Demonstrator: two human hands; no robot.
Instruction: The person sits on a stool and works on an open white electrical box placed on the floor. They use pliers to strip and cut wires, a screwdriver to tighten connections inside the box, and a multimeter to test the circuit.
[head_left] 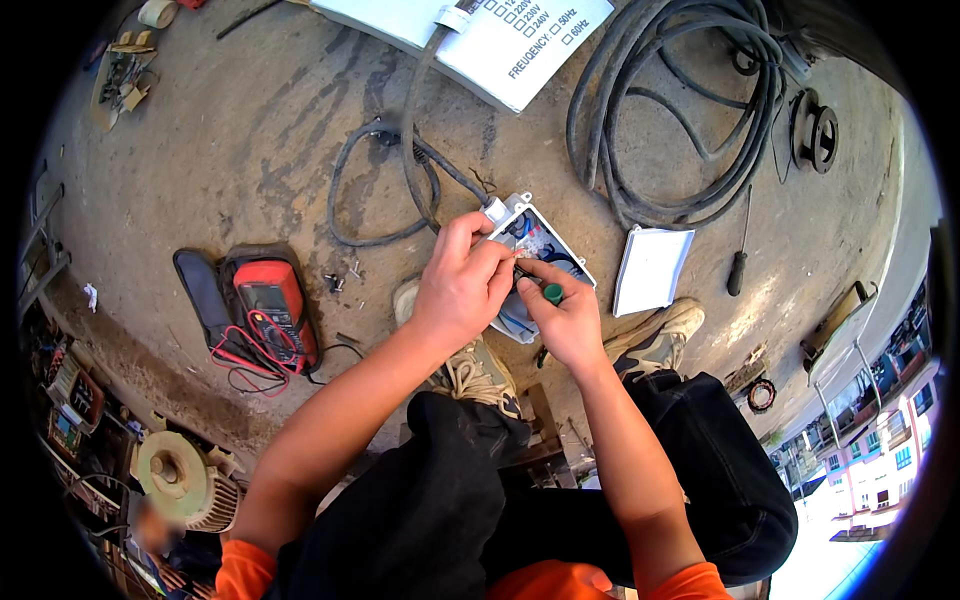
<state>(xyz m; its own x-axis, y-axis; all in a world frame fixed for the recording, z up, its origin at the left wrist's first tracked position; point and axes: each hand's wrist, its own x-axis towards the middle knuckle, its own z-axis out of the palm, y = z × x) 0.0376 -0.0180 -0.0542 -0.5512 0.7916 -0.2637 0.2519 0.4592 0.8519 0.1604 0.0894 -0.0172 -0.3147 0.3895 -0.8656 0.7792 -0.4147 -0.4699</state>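
An open white electrical junction box sits on the ground between my shoes, with blue wires and a round grey part inside it. My left hand reaches over its left side, fingers pinched on a thin wire with a bit of red. Close beside it, my right hand is closed round a small green-handled screwdriver, seen nearly end-on, its tip hidden by my fingers. A thick black cable enters the box through a pale gland. The box's white lid lies to the right.
A red multimeter in its dark case lies at the left, near loose screws. Farther off are a white carton, a coiled black cable and a spool. Another screwdriver lies right; a motor stands lower left, beside a person.
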